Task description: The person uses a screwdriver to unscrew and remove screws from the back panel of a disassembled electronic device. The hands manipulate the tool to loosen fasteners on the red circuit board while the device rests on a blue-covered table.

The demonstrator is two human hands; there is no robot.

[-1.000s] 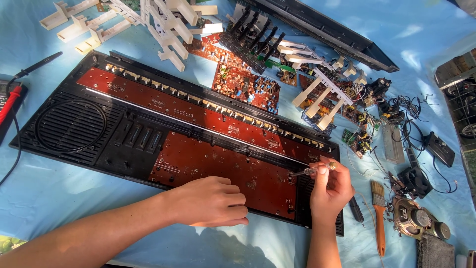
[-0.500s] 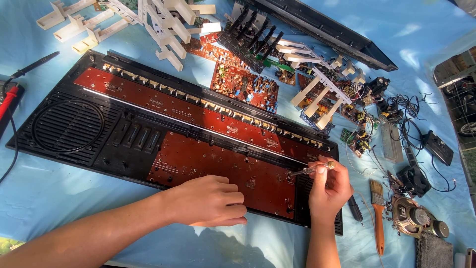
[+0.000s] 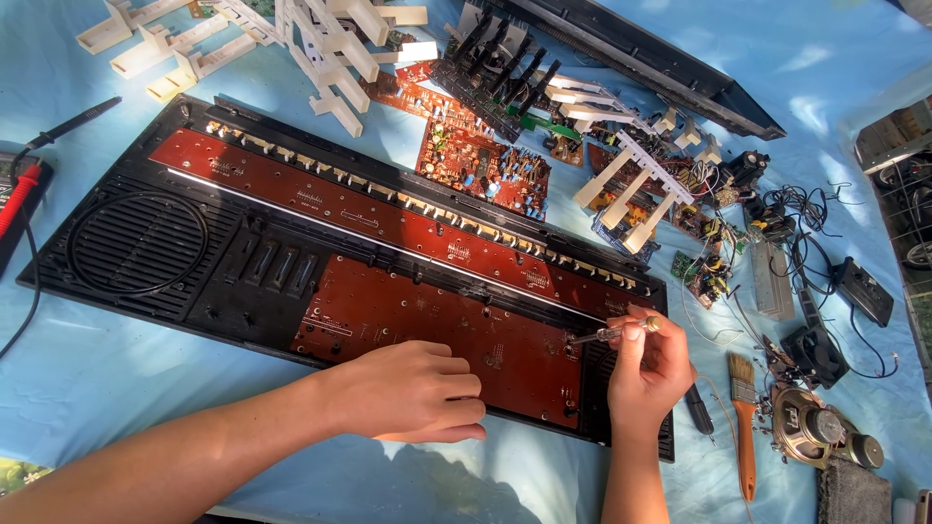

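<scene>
A long black keyboard casing (image 3: 146, 243) lies open on a blue sheet, with red-brown circuit boards (image 3: 408, 320) inside it. My left hand (image 3: 408, 393) rests flat on the lower board near the casing's front edge, fingers closed, holding nothing. My right hand (image 3: 650, 369) pinches a small clear-handled screwdriver (image 3: 607, 334), whose tip points left onto the board's right end.
White keyboard keys (image 3: 320, 49) and black keys (image 3: 505, 63) lie at the back beside a loose circuit board (image 3: 485, 165). At right are tangled wires and parts (image 3: 777, 223), an orange-handled brush (image 3: 745, 417) and a small speaker (image 3: 811, 432). Red and black probes (image 3: 29, 175) lie far left.
The view has shifted slightly. Both hands stay in nearly the same place, with the screwdriver still held at the board's right end.
</scene>
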